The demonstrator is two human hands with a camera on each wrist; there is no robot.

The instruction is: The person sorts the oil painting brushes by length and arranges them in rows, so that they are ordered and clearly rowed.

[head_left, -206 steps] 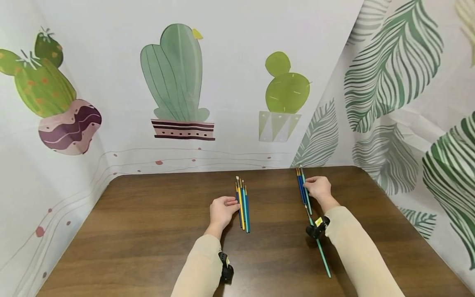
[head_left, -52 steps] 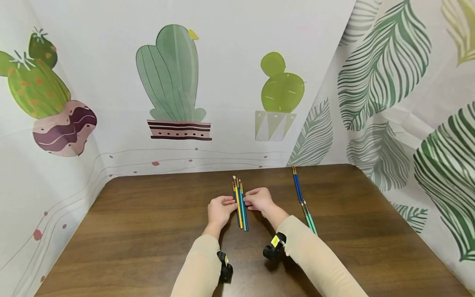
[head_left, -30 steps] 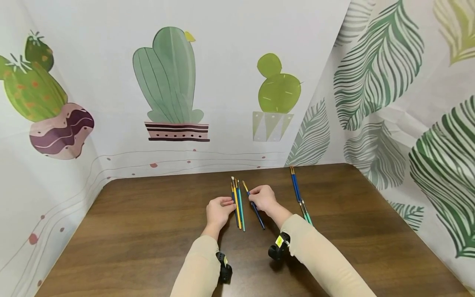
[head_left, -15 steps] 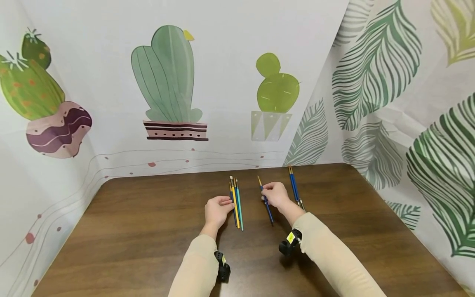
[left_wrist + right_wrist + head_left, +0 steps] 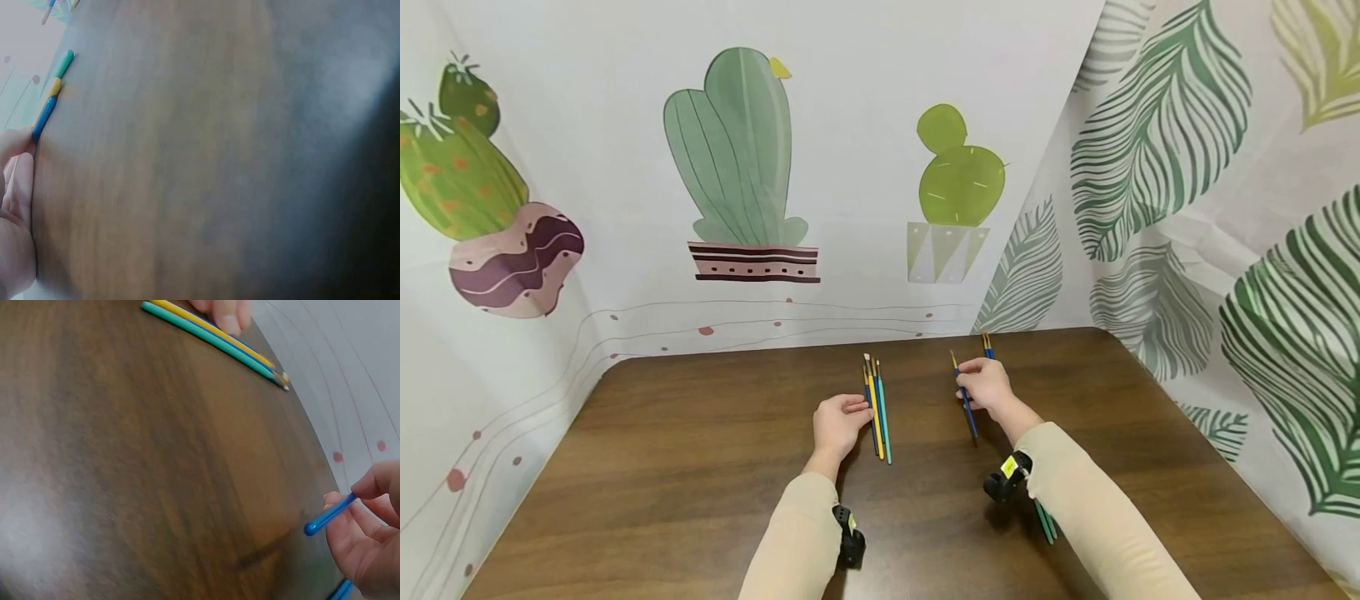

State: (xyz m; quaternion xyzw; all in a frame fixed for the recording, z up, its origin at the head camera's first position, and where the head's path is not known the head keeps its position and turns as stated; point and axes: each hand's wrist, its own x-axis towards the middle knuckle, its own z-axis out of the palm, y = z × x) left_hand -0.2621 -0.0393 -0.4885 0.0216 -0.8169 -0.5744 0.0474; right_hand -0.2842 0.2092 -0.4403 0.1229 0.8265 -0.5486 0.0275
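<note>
In the head view my right hand [image 5: 987,385] pinches a dark blue paintbrush [image 5: 967,406] between thumb and fingers, bristles pointing away. The right wrist view shows the rounded end of this blue paintbrush [image 5: 330,515] raised over the table and its shadow. My left hand [image 5: 838,425] pinches at the left side of a small bundle, which has a yellow paintbrush [image 5: 876,412], a turquoise paintbrush [image 5: 883,415] and blue ones side by side. From the left wrist camera, my left fingers [image 5: 22,181] sit at the bundle's edge.
Behind my right hand, the tips of two blue paintbrushes [image 5: 987,346] show near the table's back edge. Two green paintbrush handles [image 5: 1045,523] stick out beside the right sleeve, which hides their other ends. A patterned cloth wall [image 5: 865,167] rises behind the brown table [image 5: 715,467].
My right hand left a row at the right, took the blue paintbrush from the bundle's right side and carried it rightward. My left hand stayed at the bundle.
</note>
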